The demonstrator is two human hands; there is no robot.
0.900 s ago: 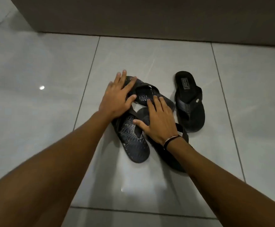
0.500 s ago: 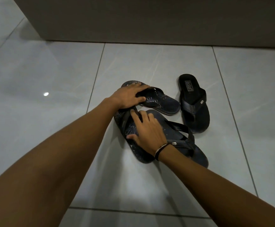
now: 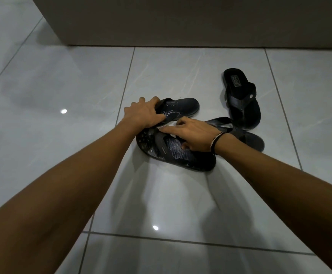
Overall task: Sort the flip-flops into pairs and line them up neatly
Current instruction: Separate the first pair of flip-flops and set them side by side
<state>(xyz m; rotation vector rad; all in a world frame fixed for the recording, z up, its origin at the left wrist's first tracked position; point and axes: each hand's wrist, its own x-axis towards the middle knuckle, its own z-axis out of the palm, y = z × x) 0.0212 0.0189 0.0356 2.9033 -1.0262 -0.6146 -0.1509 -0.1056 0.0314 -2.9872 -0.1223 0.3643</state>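
Several dark flip-flops lie on the tiled floor. My left hand (image 3: pixel 144 113) grips the strap of a patterned flip-flop (image 3: pixel 183 107) that points right. My right hand (image 3: pixel 192 135) rests on a second patterned flip-flop (image 3: pixel 173 153), fingers on its strap and thumb curled against the sole. A plain black flip-flop (image 3: pixel 250 138) lies partly under my right wrist, its strap standing up. Another plain black flip-flop (image 3: pixel 242 97) sits apart at the far right, with a label on its heel.
A grey wall or cabinet base (image 3: pixel 181 22) runs across the back. Glossy white floor tiles (image 3: pixel 62 86) with dark grout lines spread to the left, right and front of the flip-flops.
My left hand has closed on the upper patterned flip-flop's strap and turned it to the right. My right hand has slid along the lower patterned one, which has rotated more sideways.
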